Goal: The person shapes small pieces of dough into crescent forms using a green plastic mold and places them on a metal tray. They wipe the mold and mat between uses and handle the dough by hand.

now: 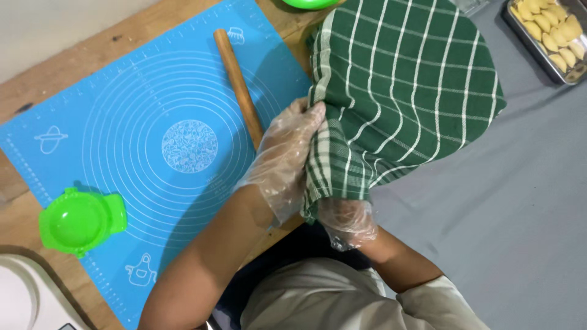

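Observation:
A green cloth with white checks is draped over something round at the table's right edge. My left hand, in a clear plastic glove, pinches the cloth's left edge. My right hand, also gloved, grips the bunched lower corner of the cloth from below. What the cloth covers is hidden. A wooden rolling pin lies on the blue silicone baking mat, just left of my left hand.
A green plastic dumpling press lies open at the mat's lower left. A metal tray holding several pale folded dumplings sits at the top right. A white object fills the bottom left corner. The grey floor lies to the right.

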